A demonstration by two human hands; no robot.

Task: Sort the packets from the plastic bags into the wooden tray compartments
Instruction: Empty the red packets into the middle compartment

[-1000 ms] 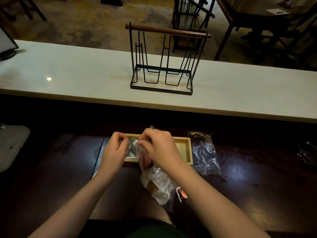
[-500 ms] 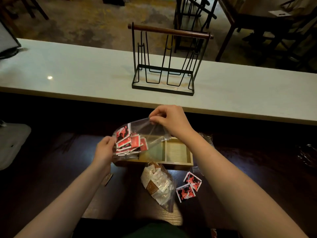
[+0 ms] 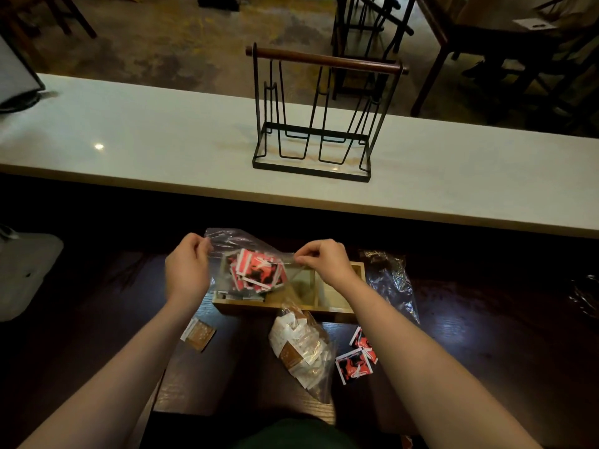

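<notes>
Stretching between both hands, a clear plastic bag [image 3: 256,254] full of red packets [image 3: 259,270] hangs just above the left end of the wooden tray [image 3: 340,311]. The left hand [image 3: 188,270] has its grip pinched together on the bag's left edge, and the right hand [image 3: 324,262] has its grip pinched together on the right edge, so the film is pulled taut across the gap between them. The red packets bunch in the lower middle of the bag, over the tray's left compartment, where a few flat packets already lie; what kind they are is too dim to tell. The compartments further right look bare wood, partly hidden by the right wrist.

On the dark counter [image 3: 486,335] in front of the tray lies a second bag [image 3: 301,348] of white and brown packets, its top touching the tray's near wall. Two loose red packets [image 3: 355,361] lie just right of it, close to the right forearm. A single brown packet [image 3: 199,333] lies on the left, beside the left forearm. An empty crumpled bag [image 3: 389,280] lies behind and to the right of the tray.

Beyond, on the raised pale counter [image 3: 146,144], stands a black wire rack [image 3: 317,118] with a wooden handle bar.
</notes>
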